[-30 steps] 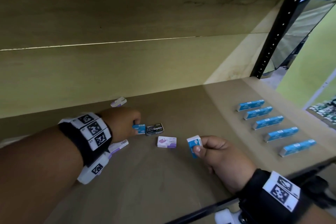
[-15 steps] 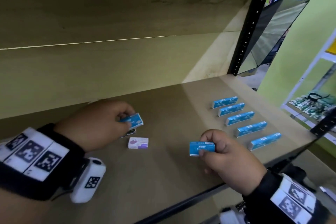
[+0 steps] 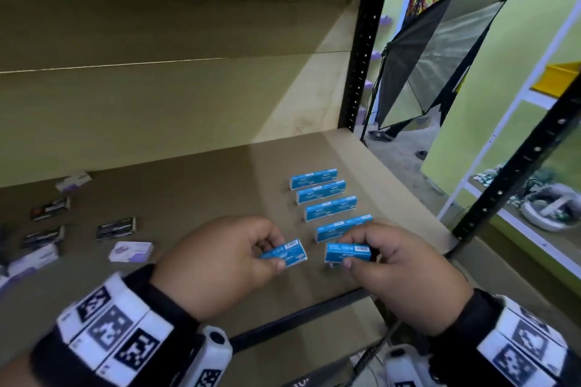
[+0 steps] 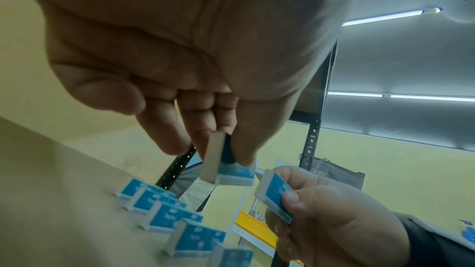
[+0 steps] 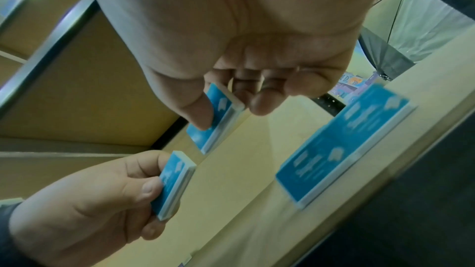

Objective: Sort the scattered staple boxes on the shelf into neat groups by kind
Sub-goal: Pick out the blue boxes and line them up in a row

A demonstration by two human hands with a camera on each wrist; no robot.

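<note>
While the shelf [image 3: 195, 280] carries one finished group at its right end — a row of blue boxes [image 3: 330, 208], evenly spaced — black boxes [image 3: 115, 228] and purple-and-white boxes [image 3: 131, 251] at left remain scattered, approx. half the sort left. Left hand [image 3: 217, 264] pinches a blue box [image 3: 287, 253]; right hand [image 3: 399, 273] pinches another [image 3: 347, 252], both just beside the row's near end, not yet set down.

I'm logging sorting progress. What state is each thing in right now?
Left hand: pinches a blue box, lifted.
Right hand: pinches another blue box, lifted.
Blue row: lined up on the shelf.
Black boxes: lying flat.
Purple-white boxes: lying flat, scattered.
</note>
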